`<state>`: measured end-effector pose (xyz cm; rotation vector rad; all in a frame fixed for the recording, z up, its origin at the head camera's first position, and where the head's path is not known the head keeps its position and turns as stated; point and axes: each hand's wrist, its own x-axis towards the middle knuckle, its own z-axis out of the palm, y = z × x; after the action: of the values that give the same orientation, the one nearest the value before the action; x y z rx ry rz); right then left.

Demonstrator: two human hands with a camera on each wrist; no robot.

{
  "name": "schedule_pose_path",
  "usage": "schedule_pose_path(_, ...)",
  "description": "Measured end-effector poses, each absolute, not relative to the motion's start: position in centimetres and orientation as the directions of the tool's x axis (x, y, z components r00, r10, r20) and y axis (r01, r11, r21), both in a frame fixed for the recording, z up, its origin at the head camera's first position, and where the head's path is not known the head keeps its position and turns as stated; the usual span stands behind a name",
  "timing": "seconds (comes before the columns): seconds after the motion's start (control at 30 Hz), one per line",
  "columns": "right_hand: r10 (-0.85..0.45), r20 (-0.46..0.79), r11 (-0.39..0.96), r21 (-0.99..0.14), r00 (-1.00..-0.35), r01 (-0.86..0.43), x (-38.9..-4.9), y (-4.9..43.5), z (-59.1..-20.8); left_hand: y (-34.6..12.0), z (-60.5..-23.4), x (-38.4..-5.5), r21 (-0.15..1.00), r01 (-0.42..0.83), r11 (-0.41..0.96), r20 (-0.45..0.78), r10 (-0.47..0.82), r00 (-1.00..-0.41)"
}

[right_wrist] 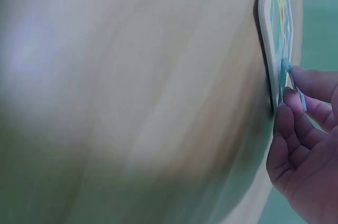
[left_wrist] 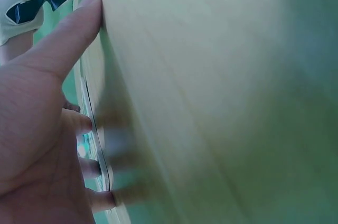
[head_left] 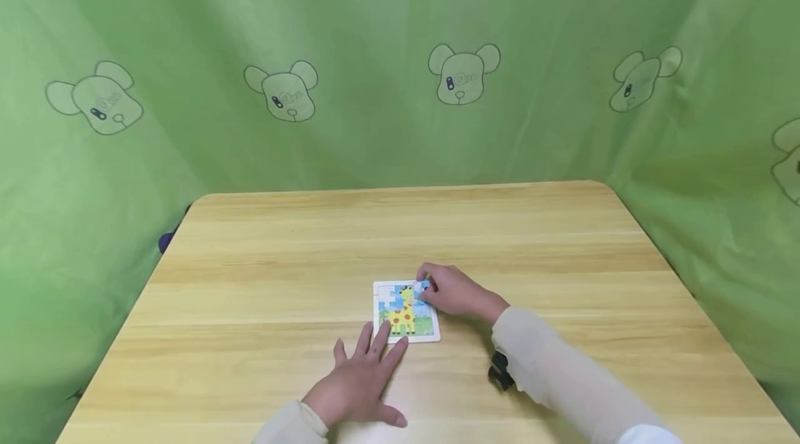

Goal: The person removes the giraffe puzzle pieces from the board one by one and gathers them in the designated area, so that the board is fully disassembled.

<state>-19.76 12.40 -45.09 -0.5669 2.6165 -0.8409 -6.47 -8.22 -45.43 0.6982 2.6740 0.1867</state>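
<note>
A square giraffe jigsaw puzzle in a white-rimmed tray [head_left: 426, 339] lies on the table. At its upper left, a white patch shows where the tray's bottom is bare. My right hand [head_left: 461, 291] pinches a blue puzzle piece [head_left: 424, 285] over the upper right corner. In the right wrist view the piece [right_wrist: 297, 86] is tilted up between thumb and fingers, close to the tray's edge. My left hand [head_left: 361, 381] is spread flat, its fingertips on the lower left rim and its thumb stretched out on the table.
The wooden table [head_left: 281, 256] has rounded far corners. A green curtain [head_left: 375, 145] with bear-head drawings hangs behind it and along both sides. A black strap [head_left: 500, 371] sits under the right sleeve. Something dark purple [head_left: 165, 242] shows past the table's left edge.
</note>
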Motion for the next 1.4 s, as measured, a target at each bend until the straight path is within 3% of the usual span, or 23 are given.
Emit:
schedule_pose_path(0.57, -0.422, -0.189, 0.785, -0.566, -0.887, -0.253, -20.9, 18.6, -44.7, -8.4, -45.0, -6.4, 0.209, 0.445, 0.871, -0.316, 0.491, -0.812)
schedule_pose_path(1.4, -0.408, -0.071, 0.785, -0.537, -0.91, -0.31, -21.4, 19.6, -46.0, -7.9, -45.5, -6.6, 0.204, 0.44, 0.875, -0.34, 0.485, -0.806)
